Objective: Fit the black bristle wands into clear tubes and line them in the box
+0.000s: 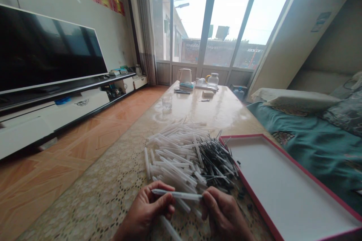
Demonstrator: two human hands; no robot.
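Between my two hands a white translucent pen barrel (186,196) lies nearly level, its pointed end to the left. My left hand (151,205) pinches it near the tip with thumb and fingers. At the other end my right hand (222,211) is closed around it, and its fingers hide that end. Just beyond them spreads a heap of white pen barrels (172,158). Black pen refills (217,162) lie piled against its right side, with small black pieces nearby. Another loose barrel (169,228) is under my left hand.
A shallow white box with a red rim (291,184) is on the right of the table (113,180). Farther back stand a drinking glass (167,102), a kettle (185,76) and a glass jug (213,80). A sofa (305,135) borders the right side.
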